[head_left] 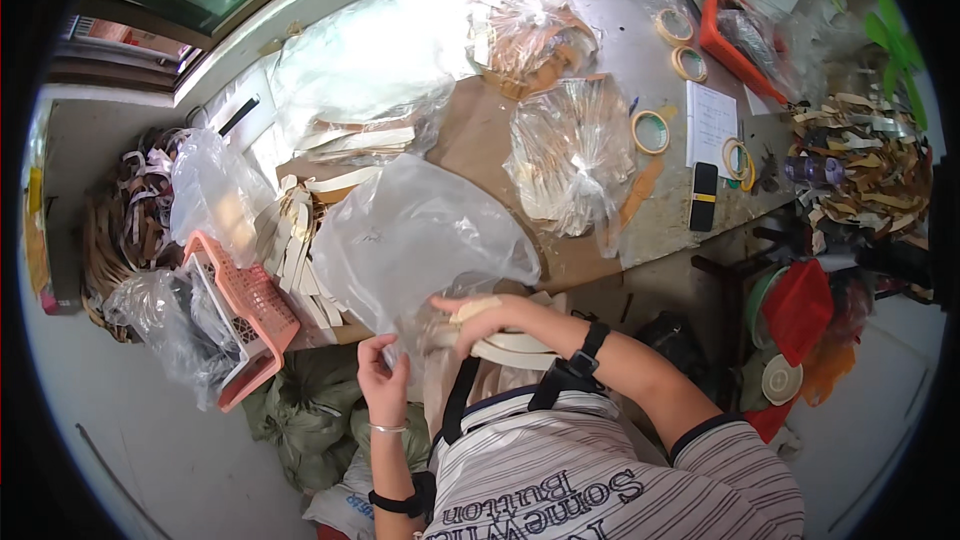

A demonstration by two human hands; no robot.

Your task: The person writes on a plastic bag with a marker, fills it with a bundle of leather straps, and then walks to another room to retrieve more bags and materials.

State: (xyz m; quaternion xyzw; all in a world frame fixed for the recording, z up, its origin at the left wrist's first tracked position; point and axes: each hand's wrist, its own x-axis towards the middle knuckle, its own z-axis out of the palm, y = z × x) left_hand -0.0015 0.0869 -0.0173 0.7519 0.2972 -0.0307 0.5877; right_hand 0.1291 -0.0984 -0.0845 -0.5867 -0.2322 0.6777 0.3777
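Note:
My left hand point(380, 375) grips the lower edge of a large clear plastic bag point(420, 235) that lies over the front of the workbench. My right hand point(490, 318) reaches into the bag's mouth and closes on a bundle of cream-coloured curved strips point(515, 345) held just below the bench edge. More cream strips point(300, 240) are piled on the bench to the left of the bag.
A pink plastic basket point(250, 310) hangs off the bench's left corner beside bags of scraps point(165, 325). Two other clear bags of strips point(575, 150) point(525, 30), tape rolls point(650, 130), a paper sheet point(712, 120) and an orange tray point(735, 40) sit farther back. Green sacks point(310, 415) lie on the floor.

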